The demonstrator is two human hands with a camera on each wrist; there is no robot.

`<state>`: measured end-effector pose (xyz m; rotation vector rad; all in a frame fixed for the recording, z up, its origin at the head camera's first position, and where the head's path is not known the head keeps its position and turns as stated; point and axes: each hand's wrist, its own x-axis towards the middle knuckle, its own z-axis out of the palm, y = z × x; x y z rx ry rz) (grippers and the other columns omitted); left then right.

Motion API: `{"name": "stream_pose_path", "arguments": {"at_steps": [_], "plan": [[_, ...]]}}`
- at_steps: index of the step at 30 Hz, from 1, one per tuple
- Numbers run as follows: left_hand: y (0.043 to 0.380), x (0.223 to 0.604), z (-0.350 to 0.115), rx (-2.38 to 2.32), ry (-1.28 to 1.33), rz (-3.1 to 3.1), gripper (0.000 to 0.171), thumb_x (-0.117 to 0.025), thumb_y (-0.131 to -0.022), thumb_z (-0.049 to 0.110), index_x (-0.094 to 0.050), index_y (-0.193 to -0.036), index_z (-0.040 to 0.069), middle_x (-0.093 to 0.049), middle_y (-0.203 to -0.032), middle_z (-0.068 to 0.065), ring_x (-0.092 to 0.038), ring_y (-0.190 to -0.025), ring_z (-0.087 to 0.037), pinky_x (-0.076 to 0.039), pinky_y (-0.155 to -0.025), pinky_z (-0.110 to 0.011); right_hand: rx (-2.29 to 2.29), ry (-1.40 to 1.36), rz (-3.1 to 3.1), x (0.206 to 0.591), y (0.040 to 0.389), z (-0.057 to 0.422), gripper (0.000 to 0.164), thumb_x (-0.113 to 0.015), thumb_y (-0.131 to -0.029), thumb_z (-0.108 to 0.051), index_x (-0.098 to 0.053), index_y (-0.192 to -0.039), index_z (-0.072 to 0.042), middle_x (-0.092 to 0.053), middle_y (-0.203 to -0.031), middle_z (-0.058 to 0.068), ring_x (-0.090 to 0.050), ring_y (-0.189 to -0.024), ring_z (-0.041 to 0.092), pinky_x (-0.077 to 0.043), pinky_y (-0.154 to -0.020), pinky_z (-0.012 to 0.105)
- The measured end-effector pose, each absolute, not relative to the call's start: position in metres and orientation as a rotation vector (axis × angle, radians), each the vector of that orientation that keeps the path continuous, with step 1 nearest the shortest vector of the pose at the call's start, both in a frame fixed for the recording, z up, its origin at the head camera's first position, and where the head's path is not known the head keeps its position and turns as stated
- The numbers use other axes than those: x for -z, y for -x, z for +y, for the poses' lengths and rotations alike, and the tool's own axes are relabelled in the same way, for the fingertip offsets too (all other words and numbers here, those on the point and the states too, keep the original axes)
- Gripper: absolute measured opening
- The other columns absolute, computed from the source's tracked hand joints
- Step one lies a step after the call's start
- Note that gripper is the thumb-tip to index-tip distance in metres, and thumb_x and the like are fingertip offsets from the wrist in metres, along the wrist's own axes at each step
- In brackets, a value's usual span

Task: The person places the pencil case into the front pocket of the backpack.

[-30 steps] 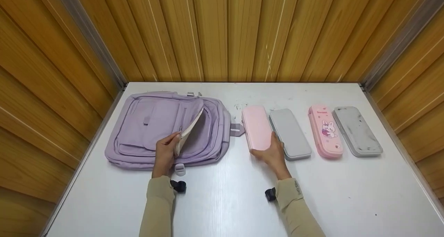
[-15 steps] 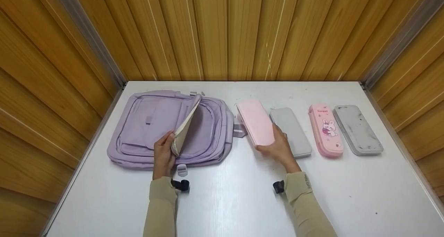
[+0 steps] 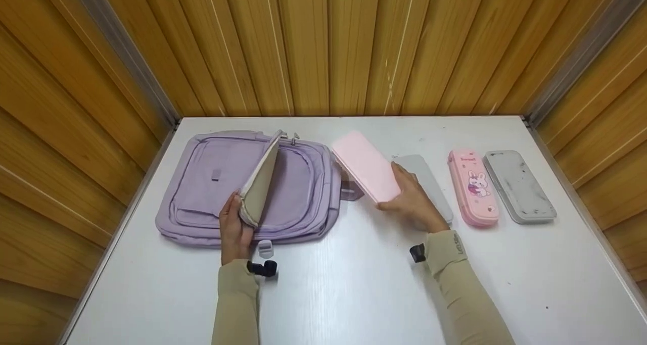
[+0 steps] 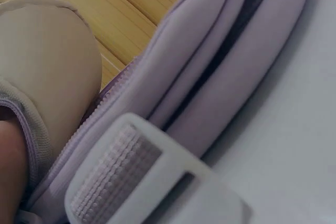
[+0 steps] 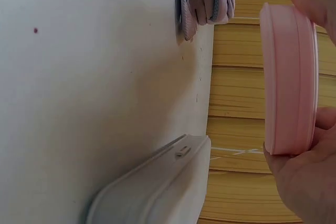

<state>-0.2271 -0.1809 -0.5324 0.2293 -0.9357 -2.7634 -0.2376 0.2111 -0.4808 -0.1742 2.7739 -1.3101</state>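
A purple backpack [image 3: 212, 183] lies flat on the white table, its front pocket flap [image 3: 260, 183] pulled up so the pale lining shows. My left hand [image 3: 235, 231] pinches the near edge of that flap. In the left wrist view the lining [image 4: 50, 51] and a plastic strap buckle [image 4: 157, 177] are close up. My right hand [image 3: 412, 198] grips the near end of a plain pink pencil case [image 3: 366, 165], thumb on one side and fingers on the other. The right wrist view has the pink case [image 5: 289, 77] held up off the table.
A plain grey case [image 3: 424, 176] lies partly hidden behind my right hand. Farther right are a pink case with a rabbit picture [image 3: 474, 188] and a marked grey case [image 3: 520, 186]. Wood-patterned walls [image 3: 349, 47] enclose the table [image 3: 328, 284] at the back and sides.
My right hand has lifted the plain pink case off the table; its far end has swung left toward the backpack. My left hand has drawn the flap further up and left, widening the pocket opening.
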Motion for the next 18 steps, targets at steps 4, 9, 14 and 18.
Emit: {"name": "stream_pose_path", "arguments": {"at_steps": [4, 9, 14, 18], "plan": [[0.227, 0.533, -0.181, 2.775, -0.19, -0.876, 0.006, -0.067, -0.089, 0.014, -0.072, -0.092, 0.013, -0.07, -0.101, -0.004, -0.065, -0.095, -0.016, -0.054, -0.082, -0.029, 1.271, 0.308, 2.786, 0.472, 0.244, 0.212, 0.115, -0.087, -0.061, -0.02, -0.019, -0.151, 0.0, -0.02, -0.158, 0.02, -0.024, -0.141, 0.037, -0.02, -0.116, 0.055], [0.225, 0.533, -0.18, 2.796, -0.163, -0.802, 0.007, -0.066, -0.09, 0.013, -0.072, -0.093, 0.012, -0.07, -0.1, -0.005, -0.065, -0.094, -0.016, -0.053, -0.082, -0.029, 1.209, 0.432, 2.788, 0.465, 0.253, 0.212, 0.113, -0.086, -0.061, -0.018, -0.02, -0.151, 0.0, -0.022, -0.157, 0.02, -0.021, -0.143, 0.037, -0.02, -0.116, 0.055], [0.225, 0.533, -0.181, 2.817, -0.149, -0.731, 0.009, -0.072, -0.084, 0.016, -0.072, -0.092, 0.013, -0.071, -0.1, -0.005, -0.066, -0.094, -0.017, -0.054, -0.082, -0.03, 1.186, 0.517, 2.749, 0.459, 0.261, 0.209, 0.113, -0.085, -0.061, -0.018, -0.02, -0.152, -0.002, -0.021, -0.158, 0.018, -0.019, -0.144, 0.035, -0.019, -0.117, 0.056], [0.225, 0.534, -0.182, 2.828, -0.104, -0.692, 0.013, -0.074, -0.081, 0.018, -0.072, -0.093, 0.013, -0.071, -0.101, -0.005, -0.066, -0.095, -0.018, -0.053, -0.083, -0.031, 1.181, 0.566, 2.718, 0.456, 0.268, 0.204, 0.112, -0.086, -0.061, -0.015, -0.02, -0.152, -0.003, -0.02, -0.158, 0.018, -0.019, -0.144, 0.035, -0.02, -0.116, 0.055]]}}
